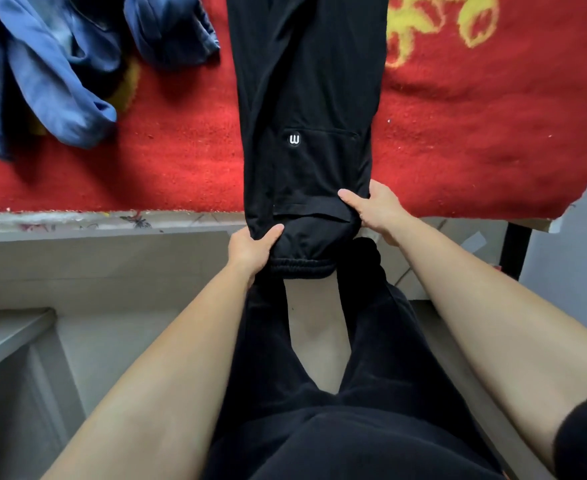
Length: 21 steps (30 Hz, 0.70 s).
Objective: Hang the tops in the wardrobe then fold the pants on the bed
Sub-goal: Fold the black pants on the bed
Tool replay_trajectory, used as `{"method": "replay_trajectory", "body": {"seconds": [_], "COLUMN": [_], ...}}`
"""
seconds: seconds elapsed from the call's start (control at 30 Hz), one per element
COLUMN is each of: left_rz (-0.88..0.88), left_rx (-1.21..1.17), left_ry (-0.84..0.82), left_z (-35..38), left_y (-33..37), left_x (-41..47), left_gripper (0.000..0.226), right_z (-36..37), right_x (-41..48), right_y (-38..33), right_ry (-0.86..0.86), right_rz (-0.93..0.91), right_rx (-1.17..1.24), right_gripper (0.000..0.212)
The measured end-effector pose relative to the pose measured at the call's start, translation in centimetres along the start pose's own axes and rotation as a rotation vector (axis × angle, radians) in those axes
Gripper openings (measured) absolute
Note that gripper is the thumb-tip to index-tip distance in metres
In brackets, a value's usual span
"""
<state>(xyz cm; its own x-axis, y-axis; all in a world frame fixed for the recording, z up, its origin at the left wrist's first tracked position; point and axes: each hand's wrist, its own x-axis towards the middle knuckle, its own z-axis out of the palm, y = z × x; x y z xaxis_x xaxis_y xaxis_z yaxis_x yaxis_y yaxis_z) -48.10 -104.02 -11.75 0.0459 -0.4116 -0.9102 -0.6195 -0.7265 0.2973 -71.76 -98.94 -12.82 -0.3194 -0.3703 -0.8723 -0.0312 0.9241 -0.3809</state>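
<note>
Black pants [306, 81], gripped by left hand [254, 251] and right hand [375, 209]; blue jeans [50, 71] crumpled on red blanket [181, 161].

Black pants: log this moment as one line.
black pants: lengthwise on red blanket, waist end past bed edge | left hand: grips waist end | right hand: grips waist end | blue jeans: heaped aside

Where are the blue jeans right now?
Head view, upper left: the blue jeans lie crumpled on the red blanket, left of the black pants stretched down the middle of the bed.

Matt black cloth pants [306, 98], fuzzy red blanket [475, 133] — faded denim [43, 74]
</note>
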Motion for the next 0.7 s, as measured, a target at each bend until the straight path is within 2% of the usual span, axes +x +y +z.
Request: {"method": "replay_trajectory", "body": {"seconds": [0.2, 0.3, 0.37, 0.5, 0.7], "left_rz": [-0.035, 0.028, 0.11, 0.298, 0.74], "left_rx": [0.232, 0.281, 0.347, 0.461, 0.696], "left_ry": [-0.025, -0.004, 0.073, 0.205, 0.298], "left_z": [-0.9, -2.0, -3.0, -4.6, -3.7], "left_y": [0.2, 3.6, 6.8, 14.2, 23.2], "left_x": [0.4, 0.7, 1.2, 1.8, 4.4], "left_gripper": [0.036, 0.052, 0.062, 0.06, 0.059], "right_z": [0.3, -0.8, -2.1, -5.1, -8.2], "right_x": [-0.8, -0.8, -0.5, 1.0, 6.2], "right_y": [0.9, -1.3, -3.5, -9.0, -15.8], "right_ry": [0.022, 0.081, 0.136, 0.264, 0.354], "right_rz": [0.044, 0.045, 0.037, -0.033, -0.164], "right_rx": [-0.005, -0.041, -0.019, -0.002, 0.102], "right_gripper": [0.043, 0.055, 0.06, 0.052, 0.036]}}
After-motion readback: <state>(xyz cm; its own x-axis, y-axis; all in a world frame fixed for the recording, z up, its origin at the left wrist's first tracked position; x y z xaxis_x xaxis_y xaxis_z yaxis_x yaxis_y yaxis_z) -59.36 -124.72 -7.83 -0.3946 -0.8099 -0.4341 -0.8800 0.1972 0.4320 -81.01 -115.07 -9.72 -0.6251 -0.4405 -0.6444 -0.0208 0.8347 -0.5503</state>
